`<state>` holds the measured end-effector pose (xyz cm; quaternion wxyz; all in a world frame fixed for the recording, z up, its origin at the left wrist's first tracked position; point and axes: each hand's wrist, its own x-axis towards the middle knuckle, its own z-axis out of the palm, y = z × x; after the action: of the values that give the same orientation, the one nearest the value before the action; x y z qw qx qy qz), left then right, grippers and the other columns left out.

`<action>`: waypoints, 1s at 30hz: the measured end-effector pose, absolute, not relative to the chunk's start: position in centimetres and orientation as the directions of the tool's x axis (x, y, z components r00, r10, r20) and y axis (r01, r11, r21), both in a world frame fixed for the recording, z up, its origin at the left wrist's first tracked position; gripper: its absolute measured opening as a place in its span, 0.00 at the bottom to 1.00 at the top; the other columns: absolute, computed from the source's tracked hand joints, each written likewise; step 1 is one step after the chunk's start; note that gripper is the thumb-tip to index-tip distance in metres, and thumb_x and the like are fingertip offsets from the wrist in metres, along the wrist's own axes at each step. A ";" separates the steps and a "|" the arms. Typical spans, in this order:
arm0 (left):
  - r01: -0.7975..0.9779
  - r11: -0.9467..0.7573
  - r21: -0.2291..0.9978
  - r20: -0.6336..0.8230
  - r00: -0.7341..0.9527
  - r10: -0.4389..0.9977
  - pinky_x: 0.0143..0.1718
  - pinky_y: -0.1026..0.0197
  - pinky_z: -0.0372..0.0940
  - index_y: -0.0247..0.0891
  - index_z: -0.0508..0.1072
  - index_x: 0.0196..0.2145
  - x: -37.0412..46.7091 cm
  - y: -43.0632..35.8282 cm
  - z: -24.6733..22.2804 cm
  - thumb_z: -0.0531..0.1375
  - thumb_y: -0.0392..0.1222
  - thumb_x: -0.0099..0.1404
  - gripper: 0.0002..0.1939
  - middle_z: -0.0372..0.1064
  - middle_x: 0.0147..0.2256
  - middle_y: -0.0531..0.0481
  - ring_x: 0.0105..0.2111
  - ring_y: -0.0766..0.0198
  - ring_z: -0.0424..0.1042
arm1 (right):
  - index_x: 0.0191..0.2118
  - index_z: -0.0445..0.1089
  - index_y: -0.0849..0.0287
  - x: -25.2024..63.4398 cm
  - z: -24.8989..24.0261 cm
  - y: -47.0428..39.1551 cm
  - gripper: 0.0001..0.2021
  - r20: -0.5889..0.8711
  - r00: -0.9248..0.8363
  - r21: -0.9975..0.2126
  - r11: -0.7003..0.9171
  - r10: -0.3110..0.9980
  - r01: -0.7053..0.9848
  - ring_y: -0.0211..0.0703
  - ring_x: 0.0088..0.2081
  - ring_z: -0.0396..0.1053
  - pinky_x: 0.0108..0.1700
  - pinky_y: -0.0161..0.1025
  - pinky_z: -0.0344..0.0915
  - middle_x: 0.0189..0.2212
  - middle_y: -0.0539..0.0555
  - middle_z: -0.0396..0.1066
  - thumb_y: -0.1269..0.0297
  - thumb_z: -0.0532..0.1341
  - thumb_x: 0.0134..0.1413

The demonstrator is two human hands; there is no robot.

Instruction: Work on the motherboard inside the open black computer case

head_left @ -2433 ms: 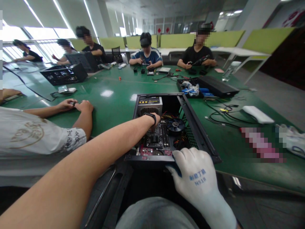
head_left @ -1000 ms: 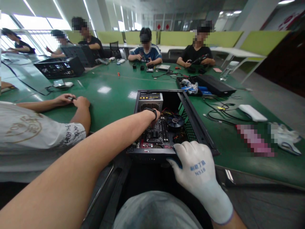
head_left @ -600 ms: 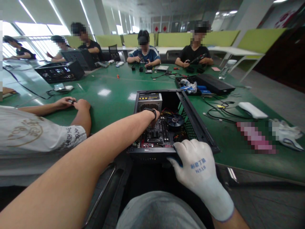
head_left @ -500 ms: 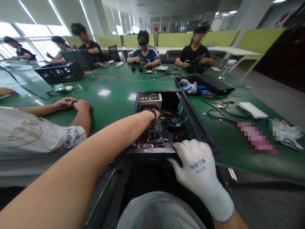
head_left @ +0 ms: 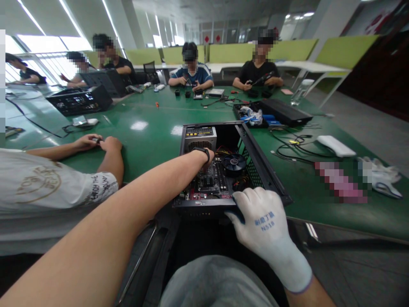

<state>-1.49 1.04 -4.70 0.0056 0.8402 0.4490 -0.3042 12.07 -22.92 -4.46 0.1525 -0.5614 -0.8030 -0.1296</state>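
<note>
An open computer case [head_left: 265,164] lies at the table's near edge with its inside facing up. In it are a power supply [head_left: 200,135], a motherboard [head_left: 220,175] and a round black fan [head_left: 234,162]. My bare left hand [head_left: 209,156], a dark band at its wrist, reaches in just below the power supply. Its fingers are hidden, so what they touch does not show. My right hand [head_left: 258,217], in a white work glove, clasps the case's near rim, fingers over the top and thumb along the front.
Left of me a person's hands [head_left: 97,141] hold a small thing. Black cables [head_left: 287,149], a white box-like piece [head_left: 335,146] and a loose glove [head_left: 380,175] lie to the right. Farther back are a black tray [head_left: 284,113] and a clear bottle [head_left: 302,91]. Several people sit around the table.
The view has shifted slightly. My hands and the case hold nearly the same positions. A hand at the far left edge has gone from view.
</note>
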 end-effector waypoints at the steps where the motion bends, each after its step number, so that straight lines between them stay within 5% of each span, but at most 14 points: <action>1: 0.754 -0.601 -0.264 -0.519 0.415 0.747 0.48 0.58 0.70 0.26 0.79 0.47 -1.5 1.1 -4.7 0.77 0.44 0.38 0.37 0.78 0.46 0.36 0.44 0.47 0.76 | 0.41 0.70 0.57 12.1 -4.4 -22.9 0.13 0.382 -0.323 0.037 0.335 0.866 0.941 0.49 0.37 0.58 0.38 0.44 0.44 0.32 0.55 0.67 0.55 0.64 0.53; 17: 0.833 -0.530 -0.156 -0.478 0.406 0.779 0.53 0.56 0.68 0.27 0.80 0.44 -1.6 0.3 -3.9 0.76 0.50 0.39 0.35 0.77 0.46 0.34 0.47 0.45 0.75 | 0.41 0.69 0.56 12.0 -4.0 -22.9 0.12 0.324 -0.329 0.041 0.334 0.887 0.942 0.49 0.37 0.59 0.38 0.44 0.44 0.33 0.55 0.67 0.55 0.63 0.55; 30: 0.809 -0.553 -0.199 -0.500 0.402 0.767 0.53 0.56 0.66 0.35 0.81 0.44 -1.7 2.2 -6.0 0.76 0.48 0.36 0.35 0.79 0.42 0.41 0.48 0.47 0.74 | 0.42 0.70 0.58 12.0 -4.5 -22.9 0.14 0.392 -0.329 0.048 0.338 0.859 0.940 0.49 0.37 0.58 0.38 0.45 0.44 0.33 0.56 0.68 0.55 0.63 0.53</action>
<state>-1.74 2.19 -6.04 0.0377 0.8364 0.4712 -0.2776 12.01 -22.88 -4.51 0.1505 -0.5595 -0.8039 -0.1345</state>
